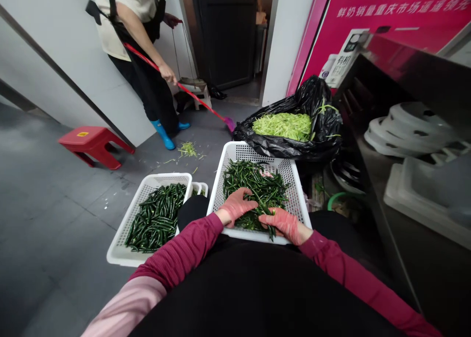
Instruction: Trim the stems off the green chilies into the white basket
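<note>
A white perforated basket stands before me, with long green chili peppers heaped inside, many with stems on. My right hand, in a thin pinkish-orange glove, is closed round a few of these peppers near the basket's front side. Their ends stick out past the fingers. My left hand, gloved alike, is just to the left over the heap. Its fingers are curled toward the peppers, and what lies between the fingertips is too small to make out. At the left, a second white basket contains glossy dark green chili peppers.
A black plastic bag behind the basket holds pale green stems. A person in blue boots sweeps scraps with a red-handled broom. A red stool stands left; a metal counter runs along the right.
</note>
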A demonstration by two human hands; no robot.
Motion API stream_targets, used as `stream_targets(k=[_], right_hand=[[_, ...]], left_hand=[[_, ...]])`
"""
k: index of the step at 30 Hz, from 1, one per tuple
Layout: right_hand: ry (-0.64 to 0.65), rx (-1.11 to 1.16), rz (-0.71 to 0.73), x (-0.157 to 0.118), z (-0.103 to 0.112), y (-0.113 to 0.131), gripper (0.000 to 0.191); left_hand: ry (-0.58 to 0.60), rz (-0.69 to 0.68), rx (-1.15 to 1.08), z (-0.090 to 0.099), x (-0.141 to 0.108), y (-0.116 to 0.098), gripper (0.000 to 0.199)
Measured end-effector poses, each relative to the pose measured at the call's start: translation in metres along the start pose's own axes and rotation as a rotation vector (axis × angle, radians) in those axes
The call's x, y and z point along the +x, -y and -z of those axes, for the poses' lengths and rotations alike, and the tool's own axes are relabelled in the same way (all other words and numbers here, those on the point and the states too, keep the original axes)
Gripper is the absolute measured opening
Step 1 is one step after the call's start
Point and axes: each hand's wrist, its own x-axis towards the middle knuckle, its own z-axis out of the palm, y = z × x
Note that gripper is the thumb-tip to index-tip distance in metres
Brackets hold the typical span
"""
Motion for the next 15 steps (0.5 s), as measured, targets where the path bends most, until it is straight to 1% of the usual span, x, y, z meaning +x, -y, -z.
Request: stream_targets(k=[1, 2, 3, 4, 5, 6, 8, 10, 11, 13, 15], right_hand=[[0.035, -0.026, 0.012, -0.001, 0.002, 0.000, 0.027], [0.085, -0.057, 0.021, -0.001, 0.004, 0.001, 0.026], [0.139, -0.092, 0.025, -0.001, 0.005, 0.002, 0.026], [0.177, -0.127, 0.029, 0.000, 0.005, 0.002, 0.026], [0.186, -0.160, 0.037, 0.002, 0.005, 0.003, 0.025], [0.164, -0.201, 0.051, 0.004, 0.004, 0.002, 0.025], [0.055, -0.310, 0.085, 0.009, 0.000, 0.000, 0.023], [-0.047, -0.443, 0.110, 0.013, -0.002, -0.003, 0.019], [-0.084, -0.516, 0.130, 0.014, -0.002, -0.005, 0.017], [-0.135, -0.683, 0.213, 0.014, 0.000, -0.005, 0.021], [-0.134, -0.898, 0.337, 0.011, 0.003, -0.003, 0.026]], left_hand=[[0.067, 0.040, -0.096, 0.002, 0.000, -0.001, 0.041], [0.144, 0.048, -0.172, 0.003, 0.000, -0.004, 0.044], [0.199, 0.033, -0.225, 0.003, -0.001, -0.006, 0.044], [0.217, 0.005, -0.251, 0.001, -0.002, -0.009, 0.041], [0.204, -0.027, -0.247, -0.001, -0.002, -0.011, 0.038], [0.172, -0.056, -0.221, -0.004, -0.003, -0.013, 0.035], [0.110, -0.110, -0.128, -0.009, -0.002, -0.016, 0.031], [0.084, -0.154, -0.061, -0.011, -0.001, -0.016, 0.030], [0.084, -0.154, -0.071, -0.010, 0.000, -0.016, 0.030], [0.120, -0.095, -0.187, -0.008, 0.001, -0.015, 0.030], [0.223, 0.019, -0.368, -0.005, 0.002, -0.015, 0.032]])
